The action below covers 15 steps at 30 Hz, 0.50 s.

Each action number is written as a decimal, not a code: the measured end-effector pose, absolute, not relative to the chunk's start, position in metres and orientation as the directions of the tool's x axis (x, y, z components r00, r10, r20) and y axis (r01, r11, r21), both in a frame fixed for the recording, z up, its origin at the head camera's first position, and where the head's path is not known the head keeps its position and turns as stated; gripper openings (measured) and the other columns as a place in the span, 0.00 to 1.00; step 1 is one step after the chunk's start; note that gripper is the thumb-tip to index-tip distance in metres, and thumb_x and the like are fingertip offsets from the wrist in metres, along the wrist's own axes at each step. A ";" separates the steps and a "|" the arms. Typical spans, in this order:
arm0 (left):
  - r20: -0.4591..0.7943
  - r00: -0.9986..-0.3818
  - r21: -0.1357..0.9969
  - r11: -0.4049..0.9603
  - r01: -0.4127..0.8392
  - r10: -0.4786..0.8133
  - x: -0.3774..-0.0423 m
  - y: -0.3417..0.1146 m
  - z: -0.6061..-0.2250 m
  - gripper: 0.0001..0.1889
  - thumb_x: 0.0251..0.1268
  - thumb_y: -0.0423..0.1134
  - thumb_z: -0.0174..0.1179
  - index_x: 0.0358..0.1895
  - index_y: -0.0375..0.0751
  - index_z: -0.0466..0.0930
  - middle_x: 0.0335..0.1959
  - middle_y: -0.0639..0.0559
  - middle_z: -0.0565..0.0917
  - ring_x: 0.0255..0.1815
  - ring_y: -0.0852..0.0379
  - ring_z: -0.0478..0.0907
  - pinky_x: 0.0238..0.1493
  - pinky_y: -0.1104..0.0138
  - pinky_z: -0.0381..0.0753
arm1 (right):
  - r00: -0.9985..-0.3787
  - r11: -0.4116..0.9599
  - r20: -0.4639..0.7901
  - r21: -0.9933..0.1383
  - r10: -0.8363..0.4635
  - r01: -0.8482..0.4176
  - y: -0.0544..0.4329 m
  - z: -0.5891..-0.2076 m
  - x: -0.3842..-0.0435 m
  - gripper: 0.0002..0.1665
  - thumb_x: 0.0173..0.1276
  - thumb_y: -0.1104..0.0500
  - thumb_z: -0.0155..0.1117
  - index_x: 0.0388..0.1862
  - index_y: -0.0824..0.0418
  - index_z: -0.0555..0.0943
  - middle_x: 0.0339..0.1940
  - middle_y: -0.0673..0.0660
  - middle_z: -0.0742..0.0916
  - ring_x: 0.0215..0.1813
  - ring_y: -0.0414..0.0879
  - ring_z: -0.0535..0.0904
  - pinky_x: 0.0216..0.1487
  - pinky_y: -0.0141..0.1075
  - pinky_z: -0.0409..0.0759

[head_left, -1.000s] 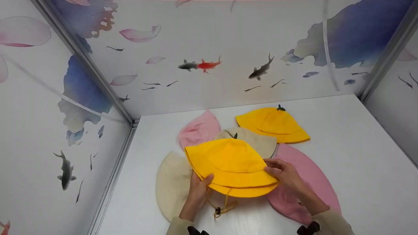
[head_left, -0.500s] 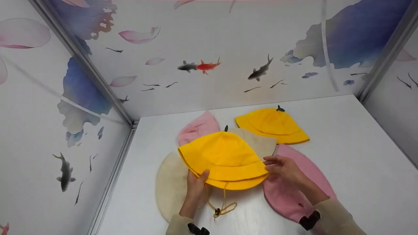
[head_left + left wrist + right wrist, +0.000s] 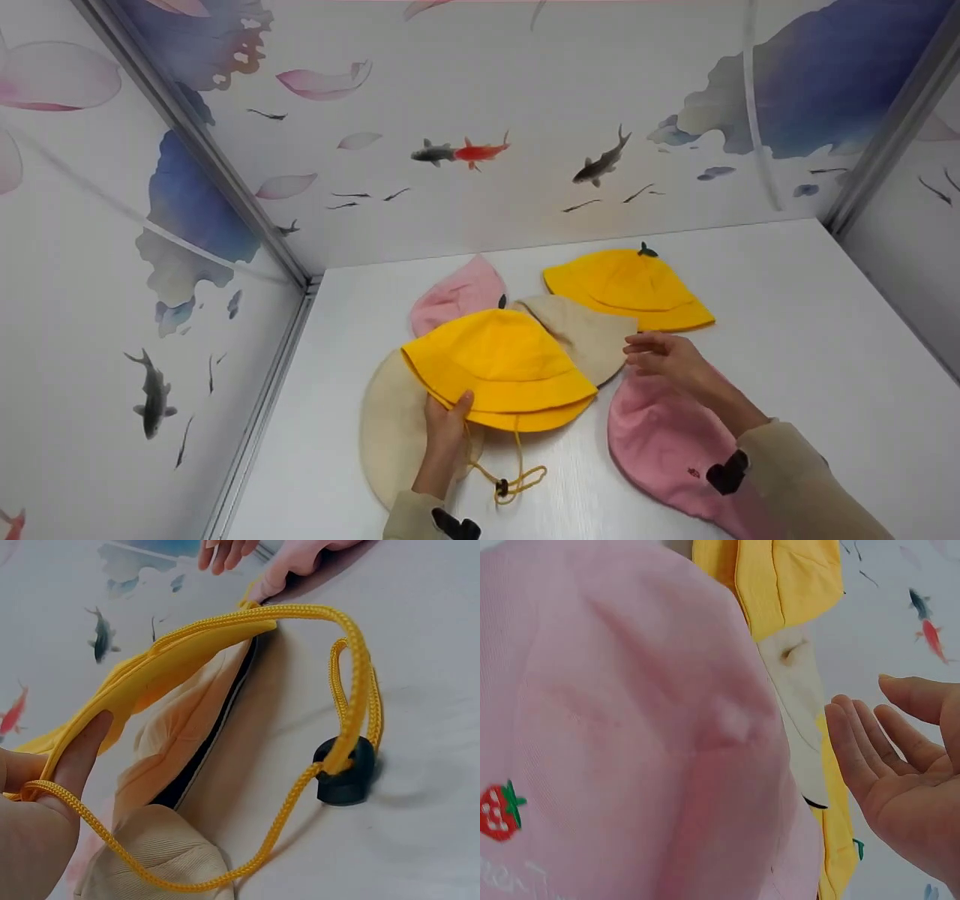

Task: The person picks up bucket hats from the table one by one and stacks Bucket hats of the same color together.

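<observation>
A yellow bucket hat (image 3: pixel 495 360) with a small dark leaf on top is held up by my left hand (image 3: pixel 447 427), thumb over the brim and fingers beneath. From it hangs a yellow cord (image 3: pixel 281 817) with a black cord stopper (image 3: pixel 346 771), dangling above the white table. My right hand (image 3: pixel 671 364) holds nothing; its fingers are slightly bent and apart, over the edge of a pink hat (image 3: pixel 652 435). That pink hat bears a strawberry patch (image 3: pixel 499 811) in the right wrist view. Behind the held hat lies a beige hat (image 3: pixel 592 337), partly covered.
Another yellow hat (image 3: pixel 630 289) lies at the back right, a smaller-looking pink hat (image 3: pixel 457 296) at the back left. A second beige hat (image 3: pixel 390 427) is under my left forearm. Patterned walls (image 3: pixel 525 90) enclose the white table (image 3: pixel 810 315) at the back and sides.
My right hand has let go of the yellow hat's brim and moved right and up. The yellow hat, in my left hand, has shifted left, uncovering more of the beige hat.
</observation>
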State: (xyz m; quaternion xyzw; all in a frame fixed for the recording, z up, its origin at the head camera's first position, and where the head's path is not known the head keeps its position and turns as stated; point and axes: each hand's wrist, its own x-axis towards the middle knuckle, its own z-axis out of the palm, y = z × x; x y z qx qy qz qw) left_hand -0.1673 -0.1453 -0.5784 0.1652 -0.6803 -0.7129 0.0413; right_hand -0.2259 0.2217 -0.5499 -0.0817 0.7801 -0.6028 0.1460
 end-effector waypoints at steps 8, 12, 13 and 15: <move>-0.235 -0.921 0.972 -0.083 -0.220 -0.310 -0.168 -0.142 -0.579 0.31 0.72 0.29 0.55 0.75 0.35 0.56 0.75 0.39 0.67 0.73 0.44 0.66 0.77 0.49 0.62 | -0.979 0.403 -0.141 -0.913 -0.150 0.070 0.238 -0.550 -0.237 0.33 0.76 0.50 0.59 0.71 0.69 0.69 0.69 0.70 0.76 0.62 0.50 0.79 0.58 0.33 0.82; -0.230 -0.920 0.973 -0.058 -0.224 -0.318 -0.167 -0.143 -0.579 0.32 0.72 0.29 0.56 0.75 0.35 0.56 0.74 0.39 0.67 0.73 0.44 0.66 0.77 0.48 0.62 | -0.986 0.402 -0.141 -0.911 -0.086 0.095 0.244 -0.551 -0.242 0.36 0.76 0.48 0.59 0.73 0.68 0.67 0.71 0.71 0.73 0.68 0.61 0.73 0.57 0.27 0.80; -0.225 -0.921 0.974 -0.058 -0.218 -0.317 -0.167 -0.143 -0.579 0.32 0.72 0.29 0.56 0.76 0.35 0.56 0.74 0.39 0.67 0.73 0.44 0.66 0.77 0.48 0.61 | -0.987 0.404 -0.143 -0.909 -0.067 0.104 0.245 -0.551 -0.244 0.36 0.75 0.48 0.59 0.73 0.68 0.67 0.72 0.70 0.73 0.69 0.62 0.72 0.58 0.26 0.80; -0.218 -0.924 0.976 -0.060 -0.210 -0.315 -0.168 -0.143 -0.579 0.32 0.72 0.29 0.56 0.75 0.35 0.56 0.74 0.39 0.67 0.73 0.44 0.66 0.77 0.49 0.61 | -0.987 0.423 -0.154 -0.898 -0.036 0.125 0.247 -0.550 -0.250 0.36 0.75 0.48 0.59 0.73 0.67 0.67 0.72 0.70 0.72 0.71 0.63 0.70 0.60 0.29 0.80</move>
